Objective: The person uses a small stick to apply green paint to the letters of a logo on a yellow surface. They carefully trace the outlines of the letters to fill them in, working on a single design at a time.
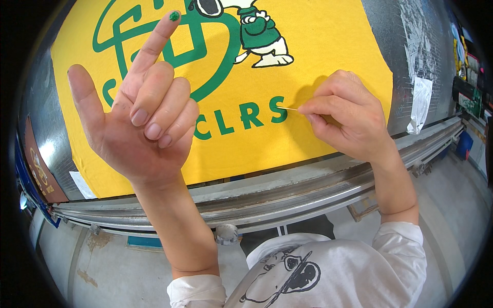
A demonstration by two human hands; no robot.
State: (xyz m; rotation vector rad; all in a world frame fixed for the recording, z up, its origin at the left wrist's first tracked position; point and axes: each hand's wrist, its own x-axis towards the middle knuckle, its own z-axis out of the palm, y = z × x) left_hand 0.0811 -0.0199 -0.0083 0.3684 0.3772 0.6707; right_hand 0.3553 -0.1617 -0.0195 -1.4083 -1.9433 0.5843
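A yellow fabric panel [328,41] lies flat in front of me, printed with a large green emblem, a row of green letters and a cartoon dog [261,38] in a green top. My right hand [352,118] pinches a thin, pale stick [291,109] between thumb and fingertips. The stick's tip meets the last green letter [278,109] of the row, or hovers just over it. Above the emblem's left part, my left hand [141,126] is raised palm up, holding nothing. Its index finger and thumb stretch out, the other fingers curl, and wet-looking green paint [174,16] coats the index fingertip.
The fabric rests on a dark, scuffed table [382,25] with a metal rail [246,200] along its near edge. White tape [421,105] sticks to the table at right. A brown printed panel [43,169] is at far left. Coloured items [465,66] stand beyond the right end.
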